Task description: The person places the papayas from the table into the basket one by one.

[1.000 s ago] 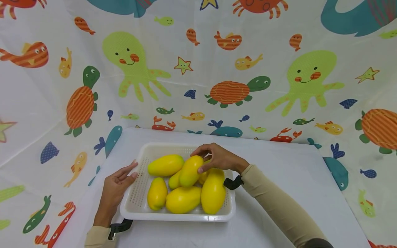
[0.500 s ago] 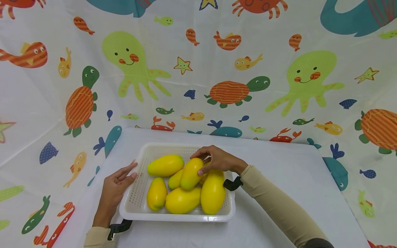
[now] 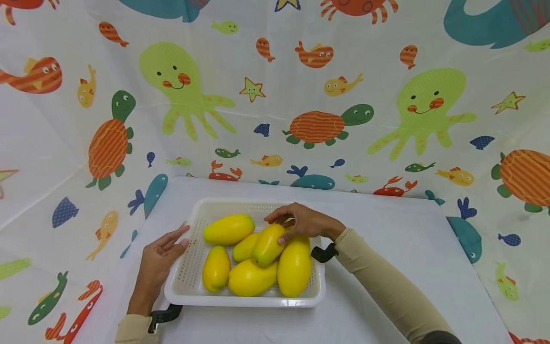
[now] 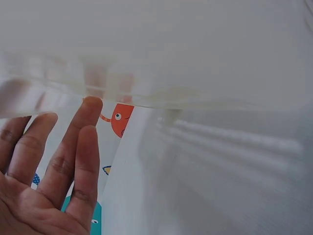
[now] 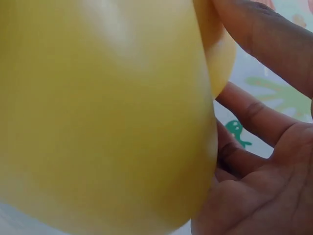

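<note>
A white perforated plastic basket (image 3: pixel 240 301) holds several yellow mangoes, some tinged green. My right hand (image 3: pixel 307 222) curls over one mango (image 3: pixel 267 247) resting on top of the others, its thumb on the near side and fingers on the far side. In the right wrist view a large mango (image 5: pixel 107 122) fills most of the picture, with my right hand's thumb and fingers behind it. My left hand (image 3: pixel 159 258) lies along the basket's left side, fingers extended and touching the rim. The left wrist view shows my left fingers (image 4: pixel 88 152) under the basket's edge.
The basket stands on a white-covered table (image 3: pixel 378 248). Behind and to the left hangs a white curtain (image 3: pixel 258 67) printed with sea animals. Inside the basket, other mangoes lie at the back left (image 3: pixel 229 229), front left (image 3: pixel 216 268), front middle (image 3: pixel 251 279) and right (image 3: pixel 294 270).
The mango in my right hand has moved down and slightly right, tilting as it settles onto the others. My left hand stays at the basket's side.
</note>
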Available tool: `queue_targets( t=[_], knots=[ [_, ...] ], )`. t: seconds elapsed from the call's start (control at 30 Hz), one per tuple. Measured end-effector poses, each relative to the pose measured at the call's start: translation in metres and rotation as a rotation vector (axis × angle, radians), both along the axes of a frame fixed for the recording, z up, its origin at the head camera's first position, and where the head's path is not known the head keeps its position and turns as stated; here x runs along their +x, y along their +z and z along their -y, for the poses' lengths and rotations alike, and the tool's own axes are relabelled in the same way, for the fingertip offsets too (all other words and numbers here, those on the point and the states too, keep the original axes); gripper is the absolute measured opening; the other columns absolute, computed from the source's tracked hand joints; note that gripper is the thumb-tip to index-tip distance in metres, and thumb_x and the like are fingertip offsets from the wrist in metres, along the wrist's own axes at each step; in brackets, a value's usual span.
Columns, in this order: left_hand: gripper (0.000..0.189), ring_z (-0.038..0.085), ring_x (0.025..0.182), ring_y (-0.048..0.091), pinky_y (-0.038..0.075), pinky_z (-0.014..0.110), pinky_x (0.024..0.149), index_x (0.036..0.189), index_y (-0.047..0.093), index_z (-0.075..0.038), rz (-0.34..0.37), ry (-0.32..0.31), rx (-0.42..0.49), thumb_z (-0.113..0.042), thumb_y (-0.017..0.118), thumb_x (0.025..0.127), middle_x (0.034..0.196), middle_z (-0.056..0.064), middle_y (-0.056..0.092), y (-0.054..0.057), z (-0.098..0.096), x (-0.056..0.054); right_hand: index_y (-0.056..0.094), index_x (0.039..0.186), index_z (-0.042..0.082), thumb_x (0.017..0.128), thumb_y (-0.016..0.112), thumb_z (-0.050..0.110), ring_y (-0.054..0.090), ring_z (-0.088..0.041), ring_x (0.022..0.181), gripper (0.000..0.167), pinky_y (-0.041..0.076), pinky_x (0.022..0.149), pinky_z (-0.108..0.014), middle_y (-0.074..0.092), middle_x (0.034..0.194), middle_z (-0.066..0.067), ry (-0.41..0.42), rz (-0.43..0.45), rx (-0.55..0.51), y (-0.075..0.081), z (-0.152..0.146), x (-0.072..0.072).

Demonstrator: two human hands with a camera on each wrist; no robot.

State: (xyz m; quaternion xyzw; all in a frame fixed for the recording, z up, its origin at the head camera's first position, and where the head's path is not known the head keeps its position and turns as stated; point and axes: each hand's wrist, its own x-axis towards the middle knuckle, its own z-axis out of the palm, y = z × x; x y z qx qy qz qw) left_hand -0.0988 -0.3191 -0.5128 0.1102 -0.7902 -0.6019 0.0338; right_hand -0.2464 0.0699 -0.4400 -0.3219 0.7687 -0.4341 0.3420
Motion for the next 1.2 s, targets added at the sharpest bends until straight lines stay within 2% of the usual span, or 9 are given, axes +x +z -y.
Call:
queue_targets(
  t=[0.2,0.43,0.67,0.83,1.07,1.2],
  knots=[
    [0.059,-0.011,0.112,0.068,0.065,0.028,0.083,0.153,0.058,-0.022,0.014,0.003,0.011,-0.047,0.071,0.101,0.160,-0.016,0.051,0.000,0.000,-0.001,0.065,0.144,0.016,0.092,0.086,0.020,0.063,-0.025,0.129,0.057,0.050,0.120,-0.046,0.060,0.152,-0.017,-0.028,-0.044,-0.029,0.000,-0.005,0.000],
    [0.059,-0.010,0.115,0.067,0.066,0.028,0.083,0.153,0.058,-0.022,0.009,0.007,-0.018,-0.049,0.070,0.101,0.162,-0.011,0.050,-0.002,0.000,-0.001,0.066,0.142,0.016,0.091,0.086,0.021,0.060,-0.040,0.135,0.055,0.049,0.120,-0.050,0.062,0.150,-0.016,-0.125,-0.093,-0.088,0.003,-0.018,0.004],
    [0.059,-0.010,0.114,0.067,0.066,0.028,0.082,0.153,0.058,-0.023,0.004,0.008,-0.035,-0.049,0.070,0.101,0.162,-0.011,0.050,-0.002,-0.001,0.000,0.066,0.141,0.011,0.092,0.085,0.021,0.062,-0.041,0.129,0.054,0.050,0.117,-0.056,0.065,0.145,-0.016,-0.298,-0.198,-0.096,0.004,-0.039,0.015],
    [0.060,-0.012,0.115,0.066,0.065,0.027,0.083,0.153,0.058,-0.023,0.012,0.008,-0.038,-0.050,0.069,0.101,0.162,-0.011,0.049,-0.001,0.000,0.000,0.067,0.140,0.010,0.090,0.088,0.026,0.064,-0.041,0.123,0.057,0.051,0.114,-0.062,0.067,0.139,-0.014,-0.436,-0.242,-0.081,-0.003,-0.055,0.027],
    [0.061,-0.012,0.110,0.068,0.065,0.027,0.083,0.153,0.058,-0.025,0.028,0.015,-0.036,-0.052,0.070,0.100,0.163,-0.012,0.049,-0.001,0.001,0.000,0.069,0.137,0.014,0.090,0.088,0.024,0.065,-0.038,0.118,0.052,0.053,0.112,-0.060,0.067,0.137,-0.016,-0.581,-0.268,-0.074,-0.018,-0.071,0.045],
    [0.061,-0.010,0.109,0.070,0.065,0.027,0.084,0.153,0.058,-0.024,0.024,0.014,-0.030,-0.052,0.070,0.100,0.162,-0.013,0.049,-0.001,0.001,-0.001,0.071,0.135,0.019,0.088,0.089,0.022,0.065,-0.034,0.115,0.050,0.054,0.111,-0.060,0.067,0.133,-0.011,-0.661,-0.260,-0.074,-0.023,-0.078,0.055]
  ],
)
